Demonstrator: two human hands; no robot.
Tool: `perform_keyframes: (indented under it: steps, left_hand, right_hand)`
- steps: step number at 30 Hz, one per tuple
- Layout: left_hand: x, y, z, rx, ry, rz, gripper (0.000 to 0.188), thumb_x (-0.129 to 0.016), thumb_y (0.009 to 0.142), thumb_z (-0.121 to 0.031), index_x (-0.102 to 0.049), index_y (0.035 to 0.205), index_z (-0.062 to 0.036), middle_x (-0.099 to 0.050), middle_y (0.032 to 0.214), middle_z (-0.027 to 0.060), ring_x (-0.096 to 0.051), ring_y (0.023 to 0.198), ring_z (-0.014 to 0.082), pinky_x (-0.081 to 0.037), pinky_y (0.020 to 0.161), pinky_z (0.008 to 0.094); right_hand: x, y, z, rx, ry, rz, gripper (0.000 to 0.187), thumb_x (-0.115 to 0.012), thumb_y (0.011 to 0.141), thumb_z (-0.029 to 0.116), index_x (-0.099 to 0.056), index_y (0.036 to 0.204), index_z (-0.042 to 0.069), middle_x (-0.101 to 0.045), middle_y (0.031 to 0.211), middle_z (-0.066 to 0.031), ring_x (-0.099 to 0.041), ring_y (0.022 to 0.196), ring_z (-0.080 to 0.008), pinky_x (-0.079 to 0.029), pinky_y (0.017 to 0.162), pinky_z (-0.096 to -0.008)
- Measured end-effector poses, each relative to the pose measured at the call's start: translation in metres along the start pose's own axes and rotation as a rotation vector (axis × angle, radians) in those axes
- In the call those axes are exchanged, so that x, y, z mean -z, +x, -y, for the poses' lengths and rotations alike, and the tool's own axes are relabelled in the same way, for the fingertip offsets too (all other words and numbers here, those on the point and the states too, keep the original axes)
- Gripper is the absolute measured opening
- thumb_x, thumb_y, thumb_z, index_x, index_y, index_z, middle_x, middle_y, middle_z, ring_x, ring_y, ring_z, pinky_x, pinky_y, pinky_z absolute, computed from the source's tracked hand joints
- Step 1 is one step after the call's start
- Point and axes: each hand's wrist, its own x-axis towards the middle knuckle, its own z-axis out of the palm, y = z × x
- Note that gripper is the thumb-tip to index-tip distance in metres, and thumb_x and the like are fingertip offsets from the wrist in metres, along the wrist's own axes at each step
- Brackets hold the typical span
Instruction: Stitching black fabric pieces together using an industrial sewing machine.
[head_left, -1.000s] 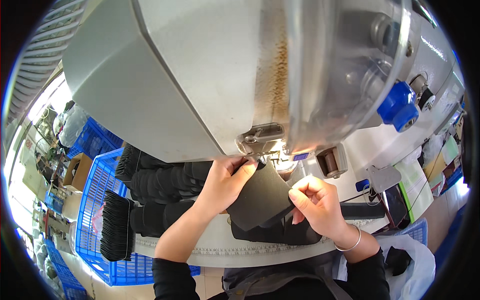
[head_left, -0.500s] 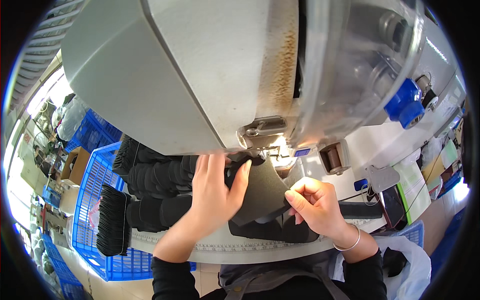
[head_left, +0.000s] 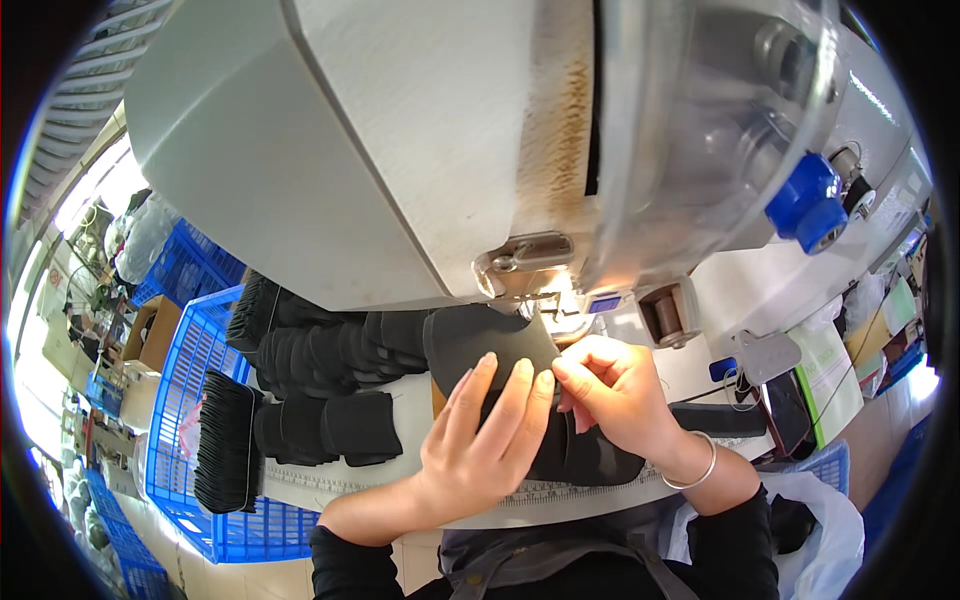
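A dark, rounded piece of sheet material [head_left: 478,338], smooth like thin foam or fabric, lies just in front of the sewing machine's lit needle area [head_left: 560,300]. Its back right corner reaches the presser foot. My left hand [head_left: 480,435] rests on its near edge, fingers stretched and slightly apart. At the right edge my right hand [head_left: 615,390] is closed, thumb and forefinger pinching the piece. More dark pieces [head_left: 590,460] lie under and in front of my hands on the machine bed, partly hidden.
Rows of stacked dark pieces [head_left: 330,425] cover the left of the table. Behind them stands a blue plastic basket [head_left: 175,400]. The sewing machine head [head_left: 400,130] hangs over the work. To the right are a bobbin [head_left: 668,318], a phone [head_left: 787,410] and a white plastic bag [head_left: 835,530].
My left hand has moved back toward me and right, from the piece's left side to its near edge. The piece has turned and flattened. My right hand still pinches its edge, slightly farther forward.
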Motion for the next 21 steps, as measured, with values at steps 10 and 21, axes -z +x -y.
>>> perform_keyframes:
  steps: [10, 21]
  left_hand:
    - [-0.032, 0.007, 0.050, -0.030, -0.226, -0.174, 0.027, -0.066, 0.065, -0.005, -0.069, 0.092, -0.0047, -0.065, 0.095, 0.0064, -0.065, 0.088, 0.0251, -0.056, 0.070, 0.0277]
    - [-0.052, 0.009, 0.070, 0.040, -0.396, -0.213, 0.022, -0.072, 0.066, 0.001, -0.070, 0.085, -0.0084, -0.064, 0.084, 0.0028, -0.062, 0.068, 0.0181, -0.051, 0.058, 0.0269]
  right_hand:
    - [0.007, -0.010, -0.005, -0.005, -0.050, 0.061, 0.016, -0.057, 0.093, 0.012, -0.062, 0.088, -0.003, -0.061, 0.068, -0.0049, -0.055, 0.051, -0.0062, -0.045, 0.046, -0.0180]
    - [0.017, -0.020, -0.010, -0.013, -0.066, 0.082, 0.017, -0.057, 0.091, 0.012, -0.063, 0.086, -0.003, -0.062, 0.068, -0.0053, -0.056, 0.055, -0.0054, -0.046, 0.049, -0.0201]
